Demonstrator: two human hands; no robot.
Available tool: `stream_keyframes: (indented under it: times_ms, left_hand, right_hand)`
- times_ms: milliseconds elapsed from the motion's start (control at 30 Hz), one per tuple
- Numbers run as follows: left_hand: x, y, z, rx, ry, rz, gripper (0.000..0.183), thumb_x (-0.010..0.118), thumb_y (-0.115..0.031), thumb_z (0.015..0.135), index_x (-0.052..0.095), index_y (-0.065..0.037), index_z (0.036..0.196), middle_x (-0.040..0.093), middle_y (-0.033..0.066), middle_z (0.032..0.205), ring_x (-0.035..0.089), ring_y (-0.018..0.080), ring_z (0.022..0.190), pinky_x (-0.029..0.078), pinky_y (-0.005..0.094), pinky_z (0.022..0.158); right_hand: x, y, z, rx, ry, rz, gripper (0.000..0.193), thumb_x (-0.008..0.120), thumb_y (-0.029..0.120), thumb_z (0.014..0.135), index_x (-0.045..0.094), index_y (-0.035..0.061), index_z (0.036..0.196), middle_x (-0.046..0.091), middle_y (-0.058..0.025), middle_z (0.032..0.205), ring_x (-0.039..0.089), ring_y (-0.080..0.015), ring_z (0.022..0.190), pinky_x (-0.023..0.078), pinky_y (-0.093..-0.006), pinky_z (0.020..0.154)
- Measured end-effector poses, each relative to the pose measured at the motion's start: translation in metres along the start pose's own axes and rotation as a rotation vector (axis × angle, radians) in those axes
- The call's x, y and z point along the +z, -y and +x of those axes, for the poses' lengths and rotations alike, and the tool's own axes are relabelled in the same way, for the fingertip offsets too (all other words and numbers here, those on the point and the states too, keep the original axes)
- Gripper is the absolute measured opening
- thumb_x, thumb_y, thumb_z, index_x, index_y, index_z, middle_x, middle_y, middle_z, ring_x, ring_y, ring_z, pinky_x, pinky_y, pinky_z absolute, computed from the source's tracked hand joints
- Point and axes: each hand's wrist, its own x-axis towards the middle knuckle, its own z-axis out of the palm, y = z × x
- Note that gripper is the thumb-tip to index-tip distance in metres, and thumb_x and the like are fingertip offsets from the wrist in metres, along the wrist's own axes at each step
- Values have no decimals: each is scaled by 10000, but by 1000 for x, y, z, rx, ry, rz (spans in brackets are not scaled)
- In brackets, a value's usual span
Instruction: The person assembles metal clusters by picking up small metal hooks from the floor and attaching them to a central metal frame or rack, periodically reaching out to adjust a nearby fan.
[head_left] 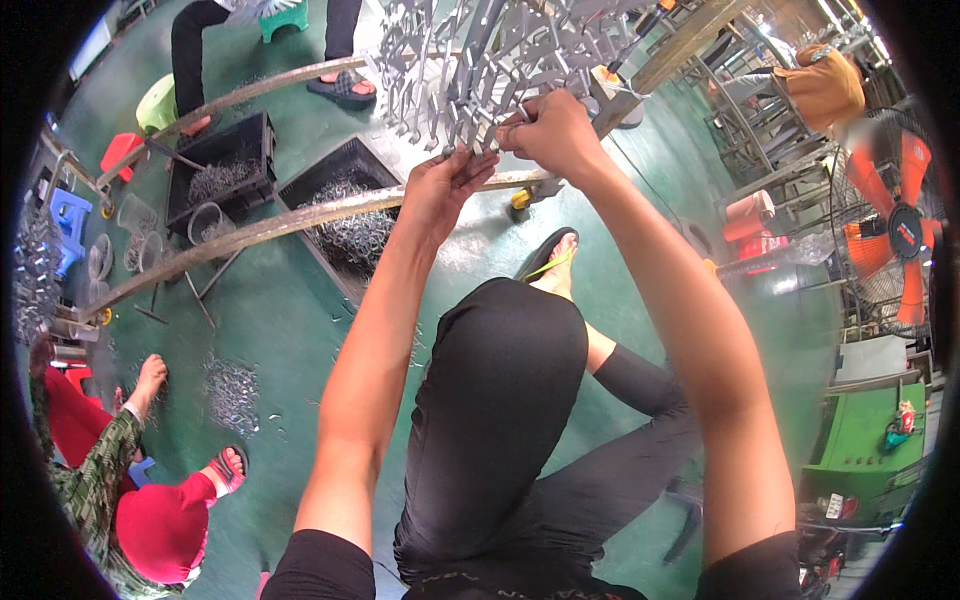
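Observation:
A dense cluster of hanging grey metal parts (490,70) fills the top middle, many of them flat strips with bent ends. At its lower edge my left hand (448,188) is raised, its fingers closed on a small metal part. My right hand (556,138) comes in from the other side, fingers bent in a pinch at a hanging metal part; its fingertips are partly hidden. The two hands are close together, with metal parts between them.
Below left stand a black crate (335,255) of loose metal pieces and a second black crate (262,150). A curved rail (255,232) crosses there. Metal pieces (232,395) lie on the floor. People sit at left and top. An orange-bladed fan (905,232) stands right.

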Motion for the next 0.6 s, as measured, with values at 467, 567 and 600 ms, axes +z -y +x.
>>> stream_keyframes:
  times_ms: [467,567,600]
  left_hand:
    - [-14,-7,-8,8,94,16,386,506,-168,1075,472,189,1216,617,319,1254,666,388,1167,597,413,1003]
    - [-12,-9,-9,6,46,33,347,509,-164,1074,516,171,1165,650,311,1195,679,390,1142,606,415,982]
    - [-11,-10,-8,12,37,49,343,508,-165,1074,521,168,1158,656,310,1185,680,391,1141,606,414,982]
  right_hand:
    - [34,-3,-66,253,-356,267,390,784,343,837,711,-30,926,730,-176,805,717,-337,725,542,-436,707]
    - [39,10,-74,223,-521,238,518,823,395,833,666,-43,1060,714,-147,780,683,-236,649,525,-366,614]
    - [39,11,-73,171,-532,275,525,813,358,859,640,-53,1136,703,-142,778,690,-243,657,529,-366,616]
